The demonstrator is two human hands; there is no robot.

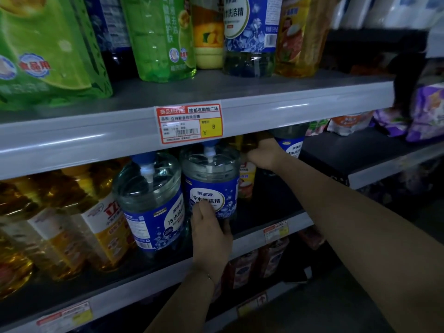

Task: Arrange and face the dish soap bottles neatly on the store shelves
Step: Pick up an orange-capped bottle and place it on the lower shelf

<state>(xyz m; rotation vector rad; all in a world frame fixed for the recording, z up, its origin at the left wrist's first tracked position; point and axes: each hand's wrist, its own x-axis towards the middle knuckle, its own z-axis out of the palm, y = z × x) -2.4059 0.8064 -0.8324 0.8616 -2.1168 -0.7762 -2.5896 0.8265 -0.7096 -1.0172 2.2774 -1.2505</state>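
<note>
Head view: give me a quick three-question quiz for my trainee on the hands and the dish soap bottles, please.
1. True or false: the left hand grips the blue-label dish soap bottle below the price tag, at the front of the middle shelf.
2. The green dish soap bottle stands on: A) the upper shelf; B) the middle shelf; C) the floor.
3. Fill in: the right hand reaches toward the middle shelf's ____.
Key: 1 true; 2 A; 3 back.

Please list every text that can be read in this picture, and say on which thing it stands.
"冷水洗洁精": blue label of the clear bottle the left hand holds.
"立白新金桔洗洁精", "Y 8": price tag, upper shelf edge.
"食品用": green pack, upper shelf.
"洗洁精": blue-labelled bottle, upper shelf.
Other print: too blurred to read.
</note>
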